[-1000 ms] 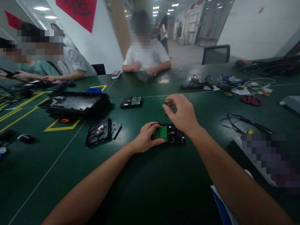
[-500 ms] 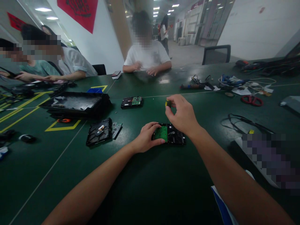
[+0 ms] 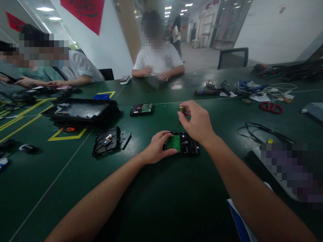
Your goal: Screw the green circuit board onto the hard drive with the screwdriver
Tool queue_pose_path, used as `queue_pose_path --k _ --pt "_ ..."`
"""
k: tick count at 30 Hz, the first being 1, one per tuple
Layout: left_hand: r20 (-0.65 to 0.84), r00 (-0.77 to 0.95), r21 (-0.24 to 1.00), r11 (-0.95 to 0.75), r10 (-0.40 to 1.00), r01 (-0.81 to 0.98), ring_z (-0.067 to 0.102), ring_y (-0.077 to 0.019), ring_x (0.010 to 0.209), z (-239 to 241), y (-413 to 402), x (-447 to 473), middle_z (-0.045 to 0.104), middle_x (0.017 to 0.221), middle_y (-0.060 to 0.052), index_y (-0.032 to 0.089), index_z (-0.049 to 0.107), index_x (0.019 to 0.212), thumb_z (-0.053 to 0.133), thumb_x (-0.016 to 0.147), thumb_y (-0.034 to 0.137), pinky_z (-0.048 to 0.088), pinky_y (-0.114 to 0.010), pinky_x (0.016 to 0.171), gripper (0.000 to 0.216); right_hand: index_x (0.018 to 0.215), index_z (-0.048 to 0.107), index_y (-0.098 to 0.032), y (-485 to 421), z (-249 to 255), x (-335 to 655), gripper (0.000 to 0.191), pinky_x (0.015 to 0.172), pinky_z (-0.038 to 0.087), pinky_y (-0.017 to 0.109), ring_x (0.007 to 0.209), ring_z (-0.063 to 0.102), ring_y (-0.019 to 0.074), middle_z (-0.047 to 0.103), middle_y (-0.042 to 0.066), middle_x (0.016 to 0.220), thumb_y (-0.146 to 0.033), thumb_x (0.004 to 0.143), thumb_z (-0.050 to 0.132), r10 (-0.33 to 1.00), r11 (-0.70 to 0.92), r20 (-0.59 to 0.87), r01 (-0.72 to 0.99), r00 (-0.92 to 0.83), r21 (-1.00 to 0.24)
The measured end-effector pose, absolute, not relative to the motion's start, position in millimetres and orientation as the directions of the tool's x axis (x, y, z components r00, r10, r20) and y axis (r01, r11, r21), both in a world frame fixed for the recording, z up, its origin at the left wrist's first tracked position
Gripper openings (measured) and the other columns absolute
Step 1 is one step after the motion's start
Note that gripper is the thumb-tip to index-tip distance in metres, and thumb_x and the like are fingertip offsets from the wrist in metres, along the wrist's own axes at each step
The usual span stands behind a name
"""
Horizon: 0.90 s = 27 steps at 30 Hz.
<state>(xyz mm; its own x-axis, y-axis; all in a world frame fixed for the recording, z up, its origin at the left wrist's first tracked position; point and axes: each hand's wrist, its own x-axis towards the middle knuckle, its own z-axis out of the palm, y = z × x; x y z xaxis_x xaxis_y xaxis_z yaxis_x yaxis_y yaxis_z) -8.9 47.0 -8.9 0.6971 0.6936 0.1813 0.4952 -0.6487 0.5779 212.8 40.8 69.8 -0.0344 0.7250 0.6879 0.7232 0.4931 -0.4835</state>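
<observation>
The right hand [image 3: 198, 121] pinches a screwdriver [image 3: 181, 110]; below it lies the hard drive [image 3: 191, 147], held between the left hand's [image 3: 158, 148] thumb and fingers. Tilting or a loosened hold could send the screwdriver skidding across the green circuit board [image 3: 173, 144].

three hard drives [image 3: 190, 146] [image 3: 106, 141] [image 3: 137, 110], one held screwdriver [image 3: 181, 110], one loose circuit board [image 3: 125, 139]

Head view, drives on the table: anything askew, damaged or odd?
One thing: a circuit board lies detached and askew at the right edge of the leftmost hard drive, whereas the green board by the left hand sits on the held drive. No spill shows.
</observation>
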Motion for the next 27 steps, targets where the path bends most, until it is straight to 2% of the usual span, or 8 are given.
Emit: queue_pose_path --k 6,9,14,20,27 --pt "0.172 0.701 0.576 -0.648 0.692 0.498 0.044 -0.0362 0.146 -7.0 46.4 -9.0 0.049 0.153 -0.015 0.026 0.051 0.144 0.072 0.091 0.057 0.038 -0.058 0.121 0.065 0.112 0.062 -0.023 39.0 71.3 212.9 0.017 0.085 0.055 0.041 0.097 0.067 0.0254 0.069 0.01 0.112 -0.029 0.096 0.061 0.72 0.502 0.691 0.741 -0.072 -0.445" --pt "0.172 0.699 0.578 -0.646 0.694 0.499 0.044 -0.0367 0.145 -6.8 46.3 -9.1 0.049 0.154 -0.015 0.026 0.051 0.144 0.072 0.091 0.057 0.038 -0.059 0.121 0.065 0.113 0.062 -0.022 38.7 71.2 212.8 0.02 0.088 0.054 0.043 0.101 0.067 0.0267 0.069 0.011 0.116 -0.024 0.093 0.061 0.717 0.495 0.694 0.747 -0.063 -0.444" --pt "0.174 0.702 0.581 -0.648 0.69 0.493 0.045 -0.037 0.145 -5.9 46.2 -8.9 0.049 0.153 -0.015 0.025 0.051 0.143 0.072 0.091 0.057 0.038 -0.06 0.121 0.065 0.114 0.06 -0.023 38.5 70.8 212.9 0.022 0.087 0.055 0.044 0.093 0.068 0.0258 0.071 0.009 0.108 -0.021 0.092 0.061 0.751 0.472 0.658 0.743 -0.057 -0.474" --pt "0.174 0.7 0.582 -0.646 0.692 0.494 0.044 -0.0374 0.145 -5.8 46.6 -8.5 0.049 0.154 -0.015 0.026 0.052 0.143 0.072 0.091 0.057 0.039 -0.06 0.12 0.064 0.118 0.063 -0.024 37.6 71.1 212.2 0.024 0.092 0.054 0.046 0.104 0.065 0.0276 0.066 0.011 0.119 -0.022 0.095 0.058 0.727 0.489 0.681 0.76 -0.085 -0.427" --pt "0.172 0.695 0.582 -0.641 0.699 0.5 0.045 -0.0368 0.146 -6.2 46.3 -8.3 0.049 0.154 -0.015 0.025 0.052 0.143 0.073 0.09 0.057 0.038 -0.059 0.121 0.065 0.114 0.059 -0.023 40.7 69.7 213.6 0.022 0.084 0.056 0.043 0.096 0.066 0.0259 0.068 0.01 0.113 -0.024 0.093 0.063 0.742 0.475 0.669 0.739 -0.044 -0.478"
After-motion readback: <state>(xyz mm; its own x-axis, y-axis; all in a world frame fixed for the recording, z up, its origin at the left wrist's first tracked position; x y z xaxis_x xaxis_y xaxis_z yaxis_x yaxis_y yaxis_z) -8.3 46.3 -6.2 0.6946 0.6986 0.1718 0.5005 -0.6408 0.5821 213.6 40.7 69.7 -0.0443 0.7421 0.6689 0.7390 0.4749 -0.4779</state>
